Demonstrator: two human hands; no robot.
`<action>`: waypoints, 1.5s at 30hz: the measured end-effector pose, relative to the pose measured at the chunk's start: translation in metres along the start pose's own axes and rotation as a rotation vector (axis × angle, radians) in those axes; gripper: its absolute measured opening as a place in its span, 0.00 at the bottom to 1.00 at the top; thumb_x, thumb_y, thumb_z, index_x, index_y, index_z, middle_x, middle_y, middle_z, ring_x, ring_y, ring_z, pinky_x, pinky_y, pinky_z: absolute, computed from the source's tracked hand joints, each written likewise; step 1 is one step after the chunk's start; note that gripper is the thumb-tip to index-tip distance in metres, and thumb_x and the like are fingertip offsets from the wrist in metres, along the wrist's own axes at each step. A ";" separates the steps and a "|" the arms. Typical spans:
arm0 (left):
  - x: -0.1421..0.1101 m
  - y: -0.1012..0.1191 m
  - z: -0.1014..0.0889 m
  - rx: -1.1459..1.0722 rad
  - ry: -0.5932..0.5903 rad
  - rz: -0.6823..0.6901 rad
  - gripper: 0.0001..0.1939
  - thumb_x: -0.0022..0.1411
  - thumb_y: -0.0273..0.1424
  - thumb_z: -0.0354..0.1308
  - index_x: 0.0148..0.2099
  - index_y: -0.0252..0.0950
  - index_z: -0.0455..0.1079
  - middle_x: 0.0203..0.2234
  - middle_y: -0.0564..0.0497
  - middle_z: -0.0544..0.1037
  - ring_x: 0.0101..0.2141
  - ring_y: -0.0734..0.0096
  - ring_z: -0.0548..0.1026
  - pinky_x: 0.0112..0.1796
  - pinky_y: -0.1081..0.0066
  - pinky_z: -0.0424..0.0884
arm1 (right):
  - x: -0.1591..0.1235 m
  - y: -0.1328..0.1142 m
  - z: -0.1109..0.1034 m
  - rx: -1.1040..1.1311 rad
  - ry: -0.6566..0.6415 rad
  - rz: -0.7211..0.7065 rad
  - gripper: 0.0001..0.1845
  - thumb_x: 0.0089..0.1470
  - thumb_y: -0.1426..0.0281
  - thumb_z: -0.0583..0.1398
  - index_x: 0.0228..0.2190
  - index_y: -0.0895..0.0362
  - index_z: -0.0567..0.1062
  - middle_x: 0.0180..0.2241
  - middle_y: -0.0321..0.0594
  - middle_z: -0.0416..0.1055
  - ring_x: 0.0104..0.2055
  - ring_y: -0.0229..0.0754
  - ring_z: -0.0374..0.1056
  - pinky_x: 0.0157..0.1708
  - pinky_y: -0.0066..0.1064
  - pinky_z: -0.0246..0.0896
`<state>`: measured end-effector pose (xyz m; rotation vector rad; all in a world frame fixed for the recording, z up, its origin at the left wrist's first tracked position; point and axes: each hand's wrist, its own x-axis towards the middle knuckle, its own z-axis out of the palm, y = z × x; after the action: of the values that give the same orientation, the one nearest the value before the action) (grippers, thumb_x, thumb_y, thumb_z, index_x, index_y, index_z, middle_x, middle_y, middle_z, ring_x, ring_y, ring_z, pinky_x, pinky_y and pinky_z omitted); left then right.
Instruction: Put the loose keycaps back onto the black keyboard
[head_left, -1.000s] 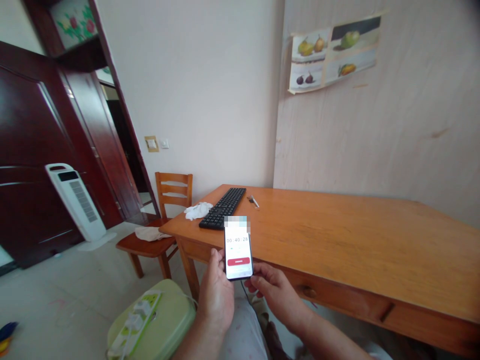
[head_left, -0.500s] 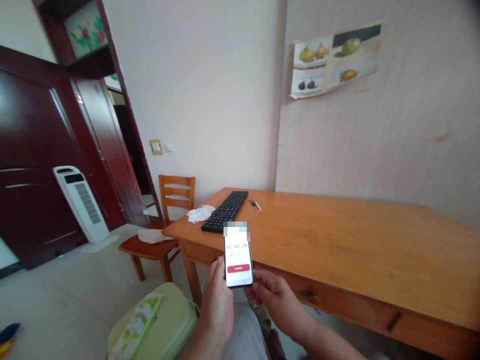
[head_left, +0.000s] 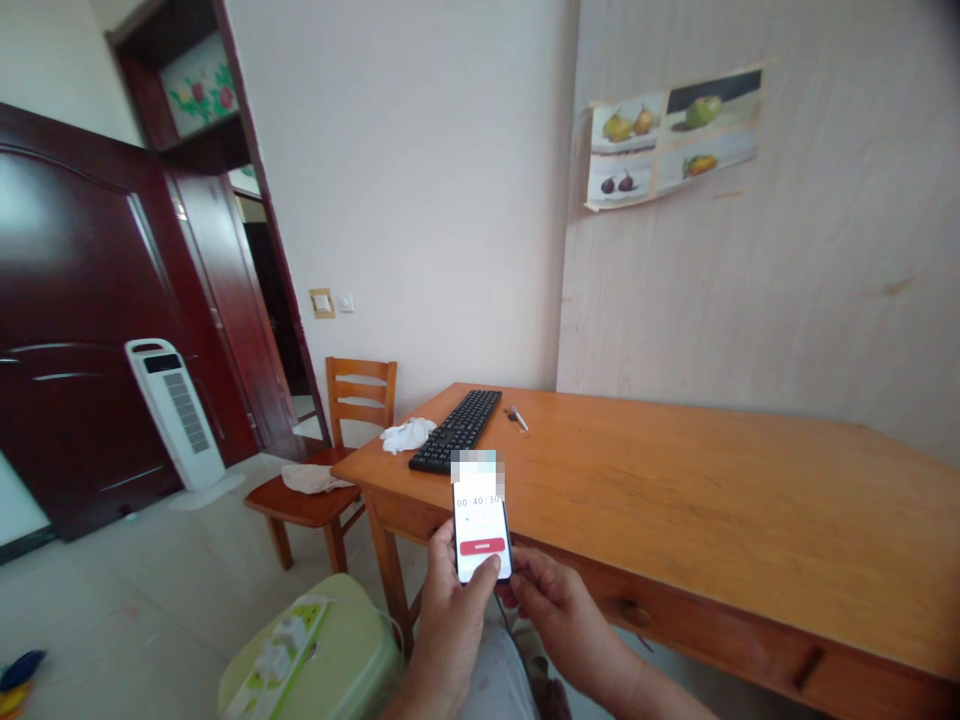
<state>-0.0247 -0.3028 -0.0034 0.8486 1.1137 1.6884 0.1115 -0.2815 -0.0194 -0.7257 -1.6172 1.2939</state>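
A smartphone (head_left: 480, 525) with a lit white screen shows a timer and a red button; its upper part is blurred out by pixel blocks. Wrapped round its left side is my left hand (head_left: 454, 600), the thumb lying over the lower screen. At the phone's lower right edge my right hand (head_left: 555, 605) has its fingers closed, thumb against the fingers, touching the edge; some of those fingers are hidden. Just beyond the phone a black keyboard (head_left: 457, 430) rests on the wooden table (head_left: 675, 490).
A white crumpled cloth (head_left: 409, 434) and a small pen-like item (head_left: 517, 417) lie by the keyboard. At lower left, a power strip (head_left: 281, 650) sits on a green stool (head_left: 352, 640). Beyond are a wooden chair (head_left: 361, 400) and a white tower fan (head_left: 176, 415).
My left thumb has moved from the phone's side onto the lower screen. The timer reading has advanced. The view has shifted slightly, so the scene sits lower and further right.
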 end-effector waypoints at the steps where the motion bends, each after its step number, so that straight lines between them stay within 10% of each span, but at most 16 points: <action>1: 0.000 0.000 0.000 0.009 -0.007 0.002 0.36 0.46 0.30 0.70 0.57 0.39 0.64 0.42 0.46 0.79 0.40 0.62 0.77 0.43 0.67 0.68 | 0.000 -0.002 0.001 0.003 0.000 -0.007 0.18 0.59 0.60 0.56 0.45 0.54 0.77 0.37 0.42 0.73 0.36 0.41 0.65 0.40 0.34 0.62; 45: 0.010 -0.032 -0.020 0.310 0.058 0.170 0.40 0.50 0.37 0.65 0.63 0.38 0.54 0.41 0.47 0.76 0.36 0.67 0.76 0.39 0.68 0.71 | 0.003 0.003 0.000 -0.007 -0.080 -0.054 0.22 0.56 0.59 0.61 0.51 0.52 0.74 0.40 0.40 0.74 0.40 0.43 0.68 0.45 0.37 0.64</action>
<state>-0.0361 -0.2936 -0.0403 1.1206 1.4001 1.7113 0.1098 -0.2778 -0.0212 -0.6370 -1.6950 1.2931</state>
